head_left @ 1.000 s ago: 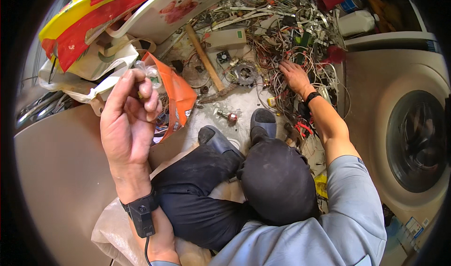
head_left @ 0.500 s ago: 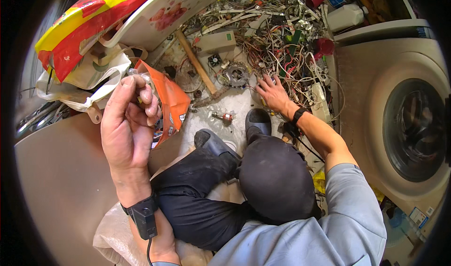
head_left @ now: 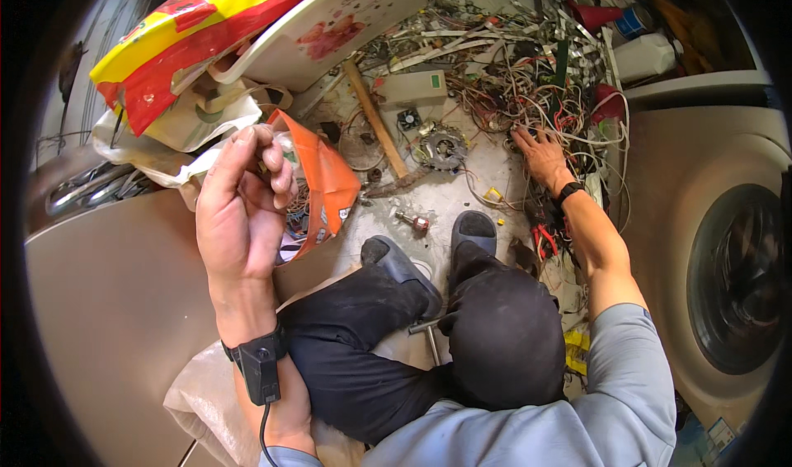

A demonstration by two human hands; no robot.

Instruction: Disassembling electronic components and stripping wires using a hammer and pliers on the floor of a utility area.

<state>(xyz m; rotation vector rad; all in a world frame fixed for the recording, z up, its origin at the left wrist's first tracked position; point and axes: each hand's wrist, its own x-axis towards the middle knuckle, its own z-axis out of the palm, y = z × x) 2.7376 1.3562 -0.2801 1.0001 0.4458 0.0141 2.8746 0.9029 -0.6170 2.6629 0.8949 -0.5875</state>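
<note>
My left hand (head_left: pixel 241 211) is raised beside an orange bag (head_left: pixel 318 174), palm toward me, with its fingers curled in to the thumb. Whatever those fingers may hold is too small or hidden to make out. On the right, my right hand (head_left: pixel 540 158) reaches down to the floor with fingers stretched out and slightly apart, against the near left edge of a tangled heap of wires (head_left: pixel 569 96). Nothing shows gripped in it. A ring-shaped metal part (head_left: pixel 444 147) lies left of this hand. Below the hand are pliers with red handles (head_left: pixel 544 240).
A hammer (head_left: pixel 375 120) lies near a grey box (head_left: pixel 412 87) and a small black fan (head_left: pixel 407 120). A small red-and-metal part (head_left: pixel 412 220) sits before my slippers. At right stands a front-loading washing machine (head_left: pixel 660 178); a white panel (head_left: pixel 280 50) and yellow-red bag (head_left: pixel 173 54) stand upper left.
My right hand has moved right, and the wires near it have shifted that way, widening the gap from the metal ring. The left hand keeps its curled pose. The view has shifted slightly.
</note>
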